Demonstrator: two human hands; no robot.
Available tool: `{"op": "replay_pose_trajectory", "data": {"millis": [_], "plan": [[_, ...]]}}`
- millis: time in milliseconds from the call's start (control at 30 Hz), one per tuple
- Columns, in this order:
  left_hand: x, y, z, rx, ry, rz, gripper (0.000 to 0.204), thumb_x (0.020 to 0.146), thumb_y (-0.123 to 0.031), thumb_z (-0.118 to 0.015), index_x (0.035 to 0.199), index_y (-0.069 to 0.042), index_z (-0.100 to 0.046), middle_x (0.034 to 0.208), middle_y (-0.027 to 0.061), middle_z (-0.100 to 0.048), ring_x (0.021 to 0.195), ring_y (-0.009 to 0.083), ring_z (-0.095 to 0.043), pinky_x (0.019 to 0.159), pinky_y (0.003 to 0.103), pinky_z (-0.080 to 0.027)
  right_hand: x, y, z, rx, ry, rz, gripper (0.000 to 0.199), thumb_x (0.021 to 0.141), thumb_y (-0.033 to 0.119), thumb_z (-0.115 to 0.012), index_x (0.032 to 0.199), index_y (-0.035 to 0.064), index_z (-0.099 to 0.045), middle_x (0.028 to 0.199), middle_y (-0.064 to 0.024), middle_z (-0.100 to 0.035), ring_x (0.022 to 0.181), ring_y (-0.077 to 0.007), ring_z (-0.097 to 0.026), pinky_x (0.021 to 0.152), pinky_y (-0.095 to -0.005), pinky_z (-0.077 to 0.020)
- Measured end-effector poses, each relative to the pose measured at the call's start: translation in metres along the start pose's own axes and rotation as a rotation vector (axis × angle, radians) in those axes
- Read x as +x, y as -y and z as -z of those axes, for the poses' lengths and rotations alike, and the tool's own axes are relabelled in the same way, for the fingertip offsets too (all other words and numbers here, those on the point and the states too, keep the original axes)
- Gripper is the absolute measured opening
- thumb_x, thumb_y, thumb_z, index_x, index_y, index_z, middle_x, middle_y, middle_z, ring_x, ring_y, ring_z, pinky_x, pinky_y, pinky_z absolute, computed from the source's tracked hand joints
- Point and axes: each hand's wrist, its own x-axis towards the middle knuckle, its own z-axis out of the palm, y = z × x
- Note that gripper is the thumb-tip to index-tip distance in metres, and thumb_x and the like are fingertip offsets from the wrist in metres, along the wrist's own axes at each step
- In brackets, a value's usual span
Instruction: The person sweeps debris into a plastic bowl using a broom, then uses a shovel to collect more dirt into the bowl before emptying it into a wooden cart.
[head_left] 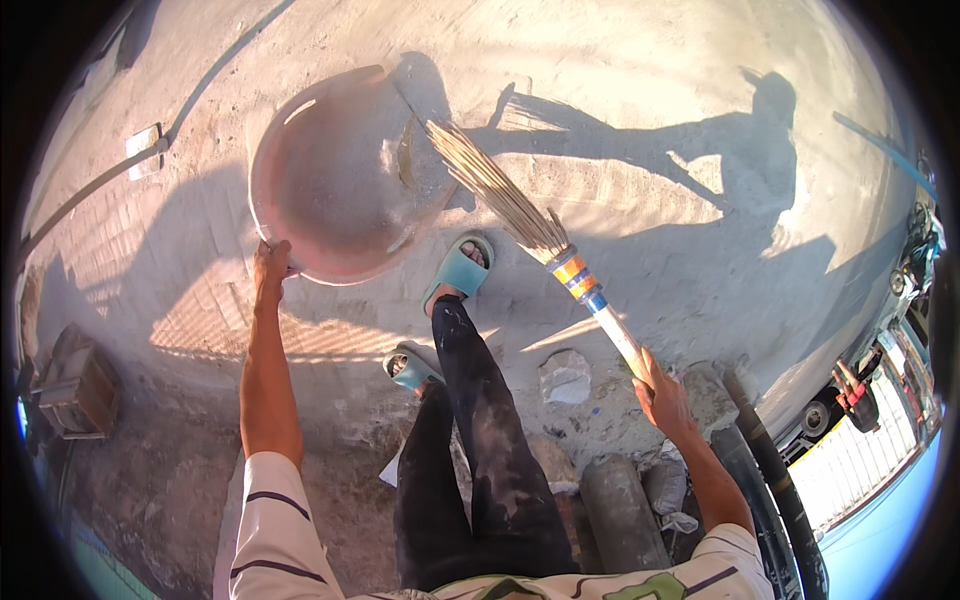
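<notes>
Pan [335,175] tilted by left hand [270,262], fingers closed on rim at 7 o'clock.
Broom [520,215] gripped by right hand [655,385], fist closed on handle; bristles best kept low w/ short strokes toward pan mouth.

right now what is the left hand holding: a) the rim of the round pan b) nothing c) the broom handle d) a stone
a: the left hand closes its grip on the rim of the round pan, tilted up off the ground, while the right hand holds the broom by its handle.
</notes>
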Motion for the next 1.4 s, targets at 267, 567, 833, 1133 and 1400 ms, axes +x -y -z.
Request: {"op": "replay_pose_trajectory", "data": {"millis": [267, 567, 833, 1133, 1400], "plan": [[0.004, 0.016, -0.014, -0.173, 0.045, 0.036, 0.04, 0.081, -0.022, -0.065, 0.114, -0.002, -0.055, 0.093, 0.0111, -0.062, 0.077, 0.0196, -0.065, 0.059, 0.035, -0.062, 0.14, -0.014, -0.037, -0.075, -0.124, -0.01, 0.065, 0.095, 0.019, -0.061, 0.153, 0.0183, -0.032, 0.095, -0.0246, -0.068, 0.088, -0.0434, -0.067, 0.07, -0.0462, -0.0532], [-0.004, 0.105, 0.037, -0.292, -0.074, 0.093, 0.044, 0.083, -0.026, -0.068, 0.115, -0.003, -0.049, 0.091, 0.0121, -0.063, 0.076, 0.0213, -0.066, 0.058, 0.033, -0.06, 0.068, 0.005, -0.022, -0.035, -0.168, 0.186, 0.067, 0.093, 0.016, -0.065, 0.152, 0.0148, -0.034, 0.083, -0.0234, -0.066, 0.073, -0.0421, -0.065, 0.066, -0.0486, -0.0513], [0.005, 0.109, 0.038, -0.299, -0.043, 0.1, 0.037, 0.085, -0.025, -0.066, 0.111, -0.001, -0.054, 0.092, 0.0122, -0.064, 0.072, 0.0203, -0.066, 0.056, 0.03, -0.06, 0.215, 0.023, 0.012, -0.226, -0.112, 0.034, 0.065, 0.096, 0.02, -0.06, 0.154, 0.0155, -0.03, 0.081, -0.0241, -0.065, 0.072, -0.0421, -0.064, 0.063, -0.0459, -0.0499], [-0.015, 0.15, 0.045, -0.339, -0.011, 0.062, 0.048, 0.087, -0.025, -0.064, 0.125, 0.002, -0.051, 0.108, 0.0165, -0.064, 0.089, 0.0247, -0.068, 0.062, 0.033, -0.062, 0.054, 0.062, -0.016, -0.177, 0.022, 0.204, 0.065, 0.095, 0.02, -0.059, 0.153, 0.0136, -0.031, 0.097, -0.0259, -0.068, 0.085, -0.0443, -0.066, 0.072, -0.0481, -0.0524], [-0.02, 0.183, 0.039, -0.311, -0.066, 0.032, 0.046, 0.089, -0.025, -0.064, 0.129, -0.004, -0.052, 0.103, 0.0086, -0.065, 0.077, 0.0172, -0.067, 0.054, 0.029, -0.058, 0.088, 0.118, -0.056, -0.21, 0.026, -0.111, 0.068, 0.095, 0.024, -0.059, 0.154, 0.0114, -0.027, 0.09, -0.0299, -0.067, 0.085, -0.0486, -0.065, 0.074, -0.0522, -0.0503]]}}
